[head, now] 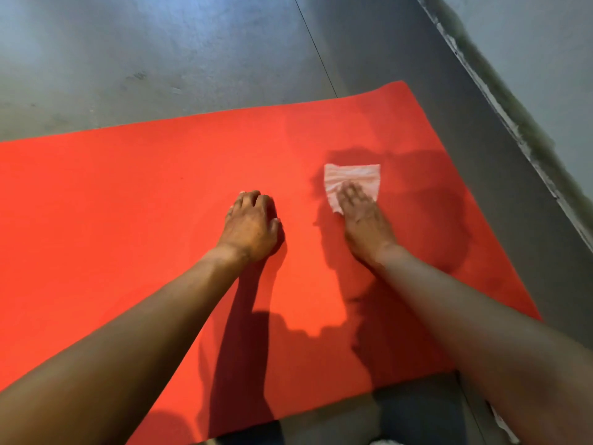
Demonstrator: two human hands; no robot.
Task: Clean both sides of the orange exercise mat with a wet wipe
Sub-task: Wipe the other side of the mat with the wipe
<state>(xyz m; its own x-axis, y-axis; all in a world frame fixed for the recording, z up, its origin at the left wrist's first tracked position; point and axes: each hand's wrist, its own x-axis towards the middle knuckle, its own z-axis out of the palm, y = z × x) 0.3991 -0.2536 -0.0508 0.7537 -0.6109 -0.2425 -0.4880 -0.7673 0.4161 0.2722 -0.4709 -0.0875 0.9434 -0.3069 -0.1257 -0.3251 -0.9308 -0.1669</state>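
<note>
Lying flat on the grey floor (160,59), the orange exercise mat (128,203) fills the middle of the head view, and its far right corner reaches toward the base of the wall (545,59). One face is up; the underside is not visible.

Right grip (362,216): a bare hand, palm down, fingers straight and close together. It presses on the wet wipe (353,178) without curling round it. The wipe is white, creased and roughly square, and it lies on the right half of the mat. Its near left portion sits under the fingertips, and the rest spreads beyond them toward the far edge of the mat.

Left grip (252,224): a bare hand resting on the mat just left of the right one, apart from it and clear of the wipe. The fingers are bent under at the knuckles, with the thumb tucked against the side, and they hold nothing.

Both forearms are bare and reach in from the near edge of the view. They cast hard shadows on the mat. The mat looks darker around and to the right of the wipe; whether that is moisture or shadow cannot be told.

A thin dark seam (316,49) runs across the floor to the far edge of the mat
</note>
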